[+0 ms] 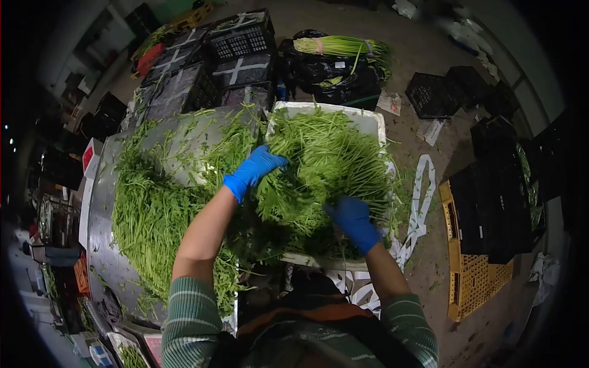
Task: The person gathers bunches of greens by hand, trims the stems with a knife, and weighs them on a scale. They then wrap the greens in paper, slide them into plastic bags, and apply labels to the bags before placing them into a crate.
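Note:
My left hand [254, 172], in a blue glove, has its fingers closed around leafy green stalks at the left side of a white foam box [368, 122]. A heap of long-stemmed leafy greens [343, 150] fills the box, leaves to the left and cut stems to the right. Low over the box's near right part is my right hand [356, 226], also gloved in blue. Its fingers are dark and blurred against the greens, so their grip cannot be made out. More loose greens [144, 214] are piled on the metal table [101, 245] to the left.
Black crates [242, 43] with tape stand behind the table. Bundled green stalks [343, 46] lie on black bags [307, 73] behind the box. On the right are a white strap [420, 196], a yellow pallet [481, 285] and stacked black crates [491, 202].

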Demonstrator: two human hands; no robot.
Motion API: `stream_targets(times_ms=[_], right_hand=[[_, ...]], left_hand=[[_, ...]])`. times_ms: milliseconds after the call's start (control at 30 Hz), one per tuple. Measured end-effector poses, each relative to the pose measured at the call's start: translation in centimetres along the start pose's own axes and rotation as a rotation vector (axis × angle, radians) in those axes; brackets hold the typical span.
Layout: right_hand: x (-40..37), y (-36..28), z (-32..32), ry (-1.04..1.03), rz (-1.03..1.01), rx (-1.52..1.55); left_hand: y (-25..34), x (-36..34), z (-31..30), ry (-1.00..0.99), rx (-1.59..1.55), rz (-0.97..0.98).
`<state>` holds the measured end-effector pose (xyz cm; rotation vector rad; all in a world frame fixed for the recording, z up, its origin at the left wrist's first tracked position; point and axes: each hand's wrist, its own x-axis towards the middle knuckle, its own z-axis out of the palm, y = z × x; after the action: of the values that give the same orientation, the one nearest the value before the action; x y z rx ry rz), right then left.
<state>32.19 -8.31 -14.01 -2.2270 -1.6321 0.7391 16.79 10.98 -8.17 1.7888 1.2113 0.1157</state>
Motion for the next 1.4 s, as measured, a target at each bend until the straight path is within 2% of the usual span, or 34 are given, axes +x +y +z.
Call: stream_targets(times_ms=[33, 67, 133, 167, 233, 267, 300, 333, 367, 400, 467, 500, 533, 600, 633, 700, 767, 833, 867, 933, 967, 1000, 1033, 1100, 1133, 1167, 1200, 1233, 1267, 1333, 1367, 1400], right_hand=[[-0.1, -2.0, -1.7, 0.142, 0.041, 0.179], [0.6, -3.3, -1.5, 0.143, 0.026, 0.174], [2.1, -5.7, -0.1, 0.345, -0.251, 0.825], [2.9, -6.9, 0.9, 0.344, -0.263, 0.82], [3.7, -9.3, 1.5, 0.014, -0.458, 1.262], [3.0, -9.7, 0.4, -0.167, -0.339, 1.4], [3.1, -9.6, 0.8, -0.183, -0.347, 1.389], [3.7, -9.2, 2.0, -0.239, -0.216, 1.217], [4.4, -8.5, 3.7, -0.29, -0.09, 1.041], [4.4, -9.2, 3.7, -0.463, -0.16, 1.054], [3.3, -9.4, 3.1, -0.49, -0.118, 0.924], [2.3, -10.2, 1.9, -0.505, -0.067, 0.802], [2.1, -10.1, 2.1, -0.512, -0.068, 0.792], [2.1, -9.3, 2.2, -0.59, -0.154, 0.901], [2.2, -8.7, 2.2, -0.59, -0.152, 0.896], [2.1, -7.1, 2.0, -0.576, -0.167, 0.783], [-0.5, -8.1, -2.5, -0.511, -0.218, 0.816], [-2.2, -8.3, -7.8, -0.429, -0.352, 0.908], [-2.3, -7.9, -9.4, -0.411, -0.428, 0.974], [-0.4, -5.3, -7.0, -0.074, -0.396, 1.039], [1.8, -3.8, -5.2, 0.152, -0.508, 0.439], [2.1, -2.8, -3.3, 0.151, -0.5, 0.436], [1.8, -1.9, -0.7, 0.141, -0.461, 0.239], [4.0, -2.5, 0.7, 0.153, -0.431, -0.174], [4.7, -3.6, -0.7, -0.151, -0.408, 0.375], [4.9, -4.4, -1.5, -0.233, -0.339, 0.64], [4.9, -5.3, -2.0, -0.297, -0.266, 0.909], [4.4, -5.7, -1.0, -0.245, -0.127, 1.123], [4.8, -4.4, 0.1, -0.246, -0.122, 1.126], [6.7, -2.9, 2.0, -0.122, -0.242, -0.315], [7.9, -3.2, 2.0, -0.155, -0.231, -0.173], [8.0, -4.4, 1.1, -0.17, -0.25, -0.188]], left_hand=[[1.5, -2.4, 0.2, -0.003, -0.106, -0.019], [-0.9, -1.5, 1.4, -0.022, -0.233, 0.076], [-1.6, -2.2, 3.2, 0.027, -0.434, 0.122], [-1.9, -2.5, 4.0, 0.048, -0.532, 0.148], [-0.3, -4.7, 4.1, 0.154, -0.73, 0.1], [0.3, -5.9, 3.5, 0.169, -0.741, 0.105], [0.9, -7.3, 2.7, 0.201, -0.853, 0.137], [1.0, -8.3, 2.1, 0.232, -0.959, 0.167], [0.7, -8.2, 1.5, 0.335, -0.858, 0.155], [0.6, -8.4, 0.9, 0.351, -0.866, 0.153], [0.4, -8.8, -0.3, 0.372, -0.539, 0.056], [-0.8, -8.5, -0.4, 0.443, -0.14, 0.254], [-2.1, -8.2, -0.5, 0.451, -0.149, 0.25], [-3.8, -7.5, -1.1, 0.663, 0.451, 0.473], [-2.3, -9.1, -2.5, 0.633, 0.533, 0.432], [-2.0, -9.0, -5.3, 0.747, 0.525, 0.12], [-7.1, -5.8, -10.4, 0.83, 0.057, 0.138], [-7.2, -8.0, -10.8, 0.646, 0.292, 0.075], [-8.6, -8.4, -10.1, 0.519, 0.4, 0.155], [-8.9, -9.9, -8.5, 0.549, 0.512, 0.157], [-8.8, -10.4, -8.3, 0.593, 0.625, 0.151], [-8.7, -10.9, -8.3, 0.652, 0.702, 0.175], [-8.1, -12.2, -8.1, 0.643, 0.702, 0.175], [-5.6, -14.6, -9.2, 0.467, 0.493, 0.088], [-5.4, -15.5, -8.6, 0.486, 0.343, 0.167], [-6.1, -15.8, -8.1, 0.469, 0.338, 0.141], [-6.4, -15.8, -8.1, 0.342, 0.209, 0.161], [-6.5, -15.6, -8.2, 0.226, 0.076, 0.189], [-6.5, -15.5, -7.7, 0.258, 0.027, 0.223], [-5.7, -16.8, -7.2, 0.265, -0.006, 0.244], [-5.1, -17.2, -7.6, 0.298, -0.061, 0.268], [-5.0, -17.6, -7.6, 0.276, -0.146, 0.286]])
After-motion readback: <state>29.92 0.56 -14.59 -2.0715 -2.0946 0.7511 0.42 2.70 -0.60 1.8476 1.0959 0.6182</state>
